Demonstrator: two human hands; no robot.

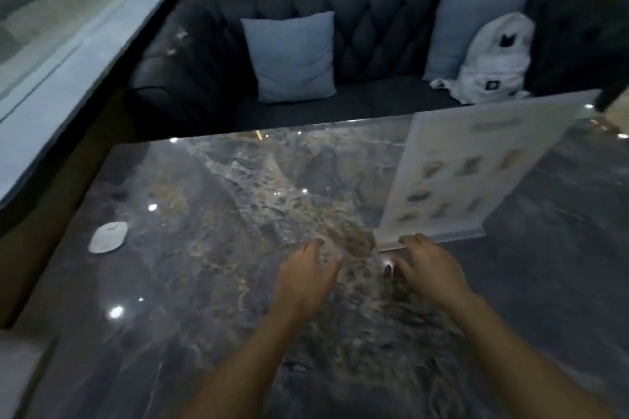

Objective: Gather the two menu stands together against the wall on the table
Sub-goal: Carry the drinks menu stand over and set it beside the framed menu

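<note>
A clear acrylic menu stand (473,167) with a pale printed sheet of food pictures stands upright on the dark marble table (211,248), right of centre. My right hand (429,269) rests at the near left corner of its base, fingertips touching the base edge. My left hand (306,275) hovers over the bare tabletop just left of the stand, fingers spread and holding nothing. A sliver of what may be a second stand (617,105) shows at the far right edge. The view is blurred.
A small white oval object (108,237) lies on the table's left side. Beyond the table is a dark tufted bench (374,31) with two pale blue cushions (289,56) and a white backpack (493,59). A window (51,10) runs along the left.
</note>
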